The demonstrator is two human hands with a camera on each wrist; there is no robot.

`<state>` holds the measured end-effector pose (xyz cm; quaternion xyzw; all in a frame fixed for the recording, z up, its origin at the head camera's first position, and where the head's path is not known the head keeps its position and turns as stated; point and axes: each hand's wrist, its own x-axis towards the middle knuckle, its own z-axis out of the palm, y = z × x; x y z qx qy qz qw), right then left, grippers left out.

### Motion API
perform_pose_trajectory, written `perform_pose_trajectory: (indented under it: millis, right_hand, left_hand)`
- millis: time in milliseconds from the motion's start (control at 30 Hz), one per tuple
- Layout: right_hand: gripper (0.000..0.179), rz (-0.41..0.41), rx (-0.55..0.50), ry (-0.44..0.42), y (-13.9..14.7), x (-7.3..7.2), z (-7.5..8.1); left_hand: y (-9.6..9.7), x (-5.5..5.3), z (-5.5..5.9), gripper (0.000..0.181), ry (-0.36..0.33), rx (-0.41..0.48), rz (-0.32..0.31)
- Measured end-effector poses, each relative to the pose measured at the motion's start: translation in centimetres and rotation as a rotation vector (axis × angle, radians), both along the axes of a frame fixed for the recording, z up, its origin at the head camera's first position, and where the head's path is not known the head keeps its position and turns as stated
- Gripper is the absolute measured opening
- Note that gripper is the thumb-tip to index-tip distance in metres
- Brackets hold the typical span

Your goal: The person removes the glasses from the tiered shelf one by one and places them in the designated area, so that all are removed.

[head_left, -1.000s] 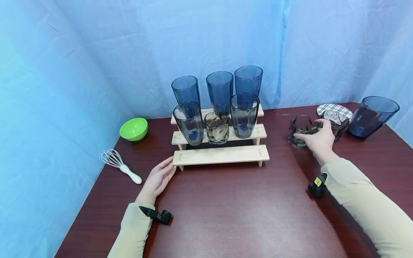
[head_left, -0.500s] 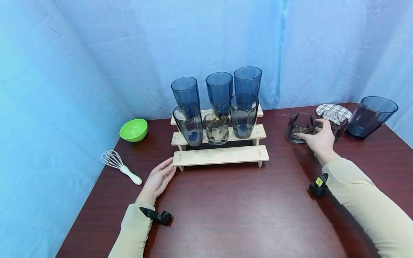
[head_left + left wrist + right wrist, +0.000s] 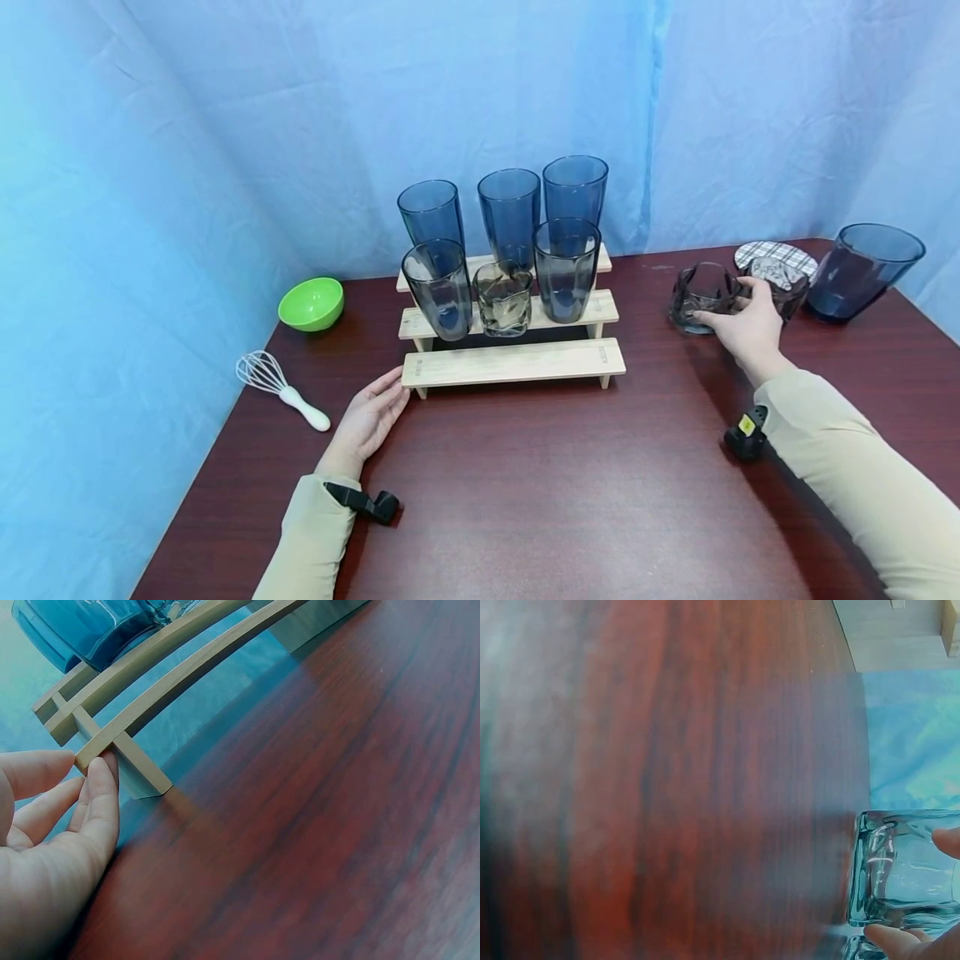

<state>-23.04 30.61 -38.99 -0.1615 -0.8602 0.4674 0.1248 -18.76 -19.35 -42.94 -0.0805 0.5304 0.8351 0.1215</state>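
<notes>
My right hand [image 3: 748, 332] grips a short, dark clear glass tumbler [image 3: 692, 300] on the right side of the table, thumb on the near side and fingers on the right. In the right wrist view, the fingertips lie on opposite sides of the tumbler [image 3: 911, 862]. My left hand [image 3: 369, 421] pinches the left end of the lowest shelf of a three-step wooden rack [image 3: 513, 362]; the left wrist view shows the thumb and fingers at the shelf's corner [image 3: 94, 750]. On the middle step stand two tall grey glasses [image 3: 566, 275] with a short tumbler [image 3: 504, 300] between them.
Three tall blue glasses [image 3: 510, 212] fill the top step. Right of my right hand are another short tumbler [image 3: 787, 292], a checked coaster [image 3: 776, 254] and a tall blue glass [image 3: 862, 271]. A green bowl [image 3: 311, 305] and a white whisk [image 3: 285, 390] lie at left.
My right hand and forearm have shifted slightly to the right, the grip on the tumbler kept. The left hand stays at the rack's end.
</notes>
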Motion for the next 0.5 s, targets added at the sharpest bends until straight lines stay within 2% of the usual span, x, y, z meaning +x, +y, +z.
perform_pose_trajectory:
  millis: [233,500]
  right_hand:
    - [0.082,0.049,0.061,-0.014,0.35,0.21,0.07]
    - [0.088,0.061,0.053,-0.057,0.71,0.71,0.27]
  left_hand:
    - [-0.05,0.10,-0.12,0.051,0.030,0.000,0.004]
    - [0.04,0.14,0.03,0.051,0.021,0.014,-0.001]
